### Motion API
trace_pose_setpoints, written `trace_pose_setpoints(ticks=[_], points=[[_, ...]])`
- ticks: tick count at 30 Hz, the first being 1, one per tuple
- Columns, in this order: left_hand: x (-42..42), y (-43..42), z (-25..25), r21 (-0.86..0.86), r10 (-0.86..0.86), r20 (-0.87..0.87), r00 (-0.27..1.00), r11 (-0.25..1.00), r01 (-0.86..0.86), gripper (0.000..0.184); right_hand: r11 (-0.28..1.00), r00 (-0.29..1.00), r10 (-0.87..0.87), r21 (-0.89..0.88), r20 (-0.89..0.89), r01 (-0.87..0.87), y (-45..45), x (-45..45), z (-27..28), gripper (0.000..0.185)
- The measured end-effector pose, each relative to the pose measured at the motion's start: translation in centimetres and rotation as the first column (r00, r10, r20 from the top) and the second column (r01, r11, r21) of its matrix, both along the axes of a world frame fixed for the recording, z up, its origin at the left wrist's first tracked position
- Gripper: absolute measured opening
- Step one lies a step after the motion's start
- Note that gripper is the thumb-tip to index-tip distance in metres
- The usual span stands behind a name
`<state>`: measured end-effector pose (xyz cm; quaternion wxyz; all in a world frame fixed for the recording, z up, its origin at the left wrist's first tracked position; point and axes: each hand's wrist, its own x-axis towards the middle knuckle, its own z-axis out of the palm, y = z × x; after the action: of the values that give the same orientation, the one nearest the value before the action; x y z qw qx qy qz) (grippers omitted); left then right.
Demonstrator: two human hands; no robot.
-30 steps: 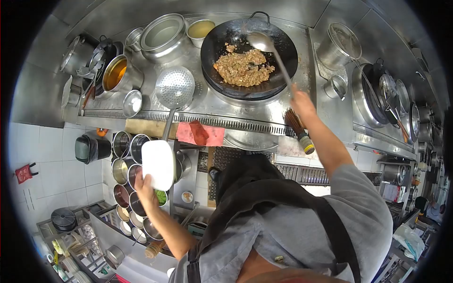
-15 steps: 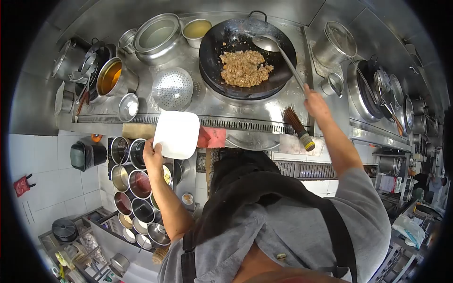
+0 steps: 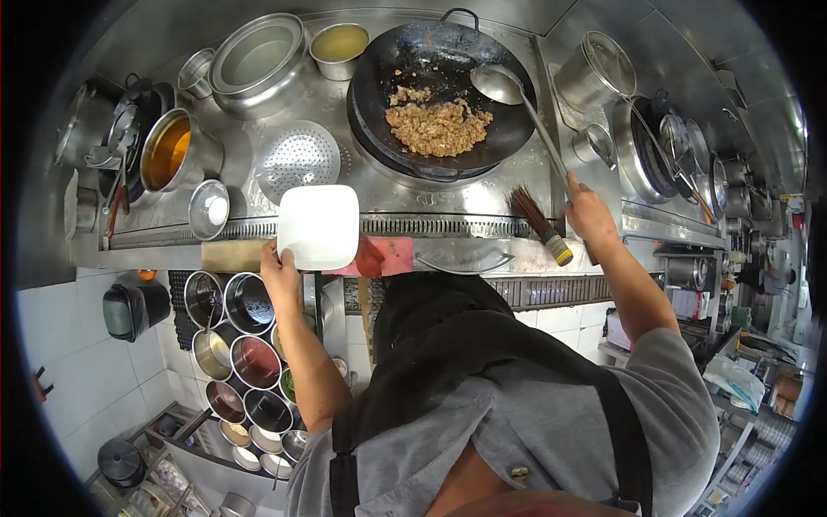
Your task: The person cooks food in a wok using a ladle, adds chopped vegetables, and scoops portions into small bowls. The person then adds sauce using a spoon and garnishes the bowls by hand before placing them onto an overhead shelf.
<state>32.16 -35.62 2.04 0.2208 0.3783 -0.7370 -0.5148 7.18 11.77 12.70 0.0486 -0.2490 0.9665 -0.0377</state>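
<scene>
My left hand [image 3: 279, 265] is closed on the lower left corner of a white square plate [image 3: 319, 226], its bare face turned up at the stove's front edge. At the right, my right hand [image 3: 591, 212] wraps round the handle of a long metal cooking ladle [image 3: 498, 85]. The ladle's bowl rests against the right inner side of a black wok [image 3: 413, 60], apart from the food. Brown crumbly cooked food, perhaps minced meat [image 3: 439, 129], lies heaped in the wok, with small bits scattered above the heap.
A bristle brush [image 3: 541, 226] lies by my right hand. Left of the wok sit a perforated skimmer [image 3: 299, 160], a small bowl [image 3: 208, 209], a pot of orange liquid [image 3: 169, 153] and a pot of yellowish liquid [image 3: 339, 50]. Several seasoning containers [image 3: 256, 362] stand lower left.
The ladle's bowl has shifted slightly right and down relative to the wok, and my right hand is lower. A small clump now shows above the main heap. The whole view has shifted.
</scene>
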Motion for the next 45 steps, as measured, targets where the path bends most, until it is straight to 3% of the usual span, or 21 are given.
trace_pose_setpoints(ticks=[2, 3, 4, 5, 7, 8, 11, 15, 17, 18, 20, 23, 27, 29, 33, 35, 36, 37, 39, 40, 45], points=[[-0.5, -0.4, -1.4, 0.049, 0.020, -0.015, 1.000, 0.999, -0.019, 0.027, 0.998, 0.996, 0.050, -0.045, -0.067, -0.053, -1.6, 0.6, 0.5, 0.055], [-0.5, -0.6, -2.0, 0.084, 0.042, -0.030, 0.999, 0.996, -0.040, 0.028, 0.984, 0.964, -0.097, -0.125, 0.249, 0.131, -3.3, 1.9, 1.8, 0.052], [-0.5, -0.7, -2.5, 0.088, 0.041, -0.022, 0.999, 0.995, -0.039, 0.028, 0.934, 0.812, -0.201, -0.143, 0.548, 0.328, -5.1, 3.2, 3.0, 0.050], [-0.6, -0.7, -2.8, 0.121, 0.066, -0.041, 0.997, 0.991, -0.061, 0.028, 0.935, 0.810, -0.200, -0.140, 0.552, 0.326, -6.4, 4.0, 3.5, 0.050], [-0.7, -0.3, -2.8, 0.151, 0.100, -0.057, 0.993, 0.984, -0.090, 0.028, 0.696, 0.472, -0.015, -0.330, 0.881, 0.638, -8.1, 4.7, 3.9, 0.047], [-0.8, 0.0, -2.4, 0.176, 0.099, -0.073, 0.992, 0.981, -0.085, 0.028, 0.633, 0.410, 0.041, -0.341, 0.911, 0.695, -8.4, 4.2, 3.4, 0.045], [-1.0, 0.7, -0.3, 0.210, 0.103, -0.090, 0.991, 0.974, -0.083, 0.029, 0.602, 0.419, 0.080, -0.378, 0.905, 0.703, -8.3, 3.5, 2.6, 0.048], [-1.4, 0.8, 1.7, 0.280, 0.142, -0.030, 0.989, 0.951, -0.128, 0.033, 0.616, 0.393, 0.158, -0.402, 0.906, 0.677, -8.0, 4.7, 4.1, 0.050], [-2.5, 0.7, 1.4, 0.259, 0.129, -0.059, 0.990, 0.960, -0.110, 0.035, 0.554, 0.365, 0.129, -0.372, 0.922, 0.745, -7.6, 3.8, 2.1, 0.050], [-2.9, -0.3, 0.2, 0.189, 0.018, -0.074, 0.997, 0.982, -0.004, 0.037, 0.477, 0.353, 0.196, -0.404, 0.915, 0.780, -7.8, 3.4, 1.4, 0.049], [-4.9, 0.2, 2.6, 0.216, 0.031, -0.088, 0.996, 0.976, -0.011, 0.037, 0.332, 0.353, 0.269, -0.431, 0.896, 0.839, -8.0, 3.2, 1.5, 0.043], [-8.5, 0.8, 5.2, 0.208, 0.010, -0.077, 0.997, 0.978, 0.007, 0.037, 0.285, 0.388, 0.274, -0.459, 0.880, 0.841, -6.5, 3.7, 3.8, 0.042], [-14.8, 2.1, 6.4, 0.224, 0.022, -0.207, 0.978, 0.974, 0.026, 0.037, 0.340, 0.494, 0.237, -0.548, 0.837, 0.764, -4.7, 3.8, 8.5, 0.046], [-18.0, 2.6, 5.9, 0.122, -0.079, -0.004, 0.997, 0.989, 0.079, 0.037, 0.365, 0.520, 0.249, -0.577, 0.817, 0.731, -4.2, 4.4, 10.5, 0.049], [-23.0, 5.7, 5.4, 0.118, -0.159, 0.025, 0.987, 0.981, 0.155, 0.036, 0.452, 0.570, 0.258, -0.619, 0.780, 0.643, -3.1, 5.9, 11.6, 0.058], [-24.2, 7.7, 6.1, 0.250, -0.161, -0.067, 0.985, 0.953, 0.173, 0.037, 0.645, 0.664, 0.215, -0.615, 0.716, 0.453, -2.5, 6.4, 10.0, 0.057], [-24.5, 8.4, 6.5, 0.295, -0.148, -0.061, 0.987, 0.942, 0.160, 0.038, 0.808, 0.759, 0.126, -0.510, 0.639, 0.296, -2.5, 6.7, 9.8, 0.058], [-24.7, 8.7, 6.2, 0.295, -0.151, -0.061, 0.987, 0.942, 0.162, 0.038, 0.807, 0.759, 0.124, -0.511, 0.639, 0.298, -2.5, 6.8, 9.0, 0.058], [-25.0, 9.0, 5.4, 0.362, -0.113, -0.161, 0.980, 0.918, 0.165, 0.038, 0.864, 0.953, 0.268, -0.473, 0.139, -0.174, -2.6, 7.2, 6.5, 0.060], [-24.9, 8.9, 5.2, 0.364, -0.119, -0.149, 0.982, 0.917, 0.166, 0.037, 0.909, 0.943, 0.164, -0.416, 0.288, -0.031, -3.0, 7.4, 7.1, 0.060], [-24.1, 9.1, 5.3, 0.441, -0.142, -0.236, 0.961, 0.866, 0.236, 0.038, 0.886, 0.940, 0.200, -0.460, 0.277, -0.053, -2.2, 6.3, 7.3, 0.059]])
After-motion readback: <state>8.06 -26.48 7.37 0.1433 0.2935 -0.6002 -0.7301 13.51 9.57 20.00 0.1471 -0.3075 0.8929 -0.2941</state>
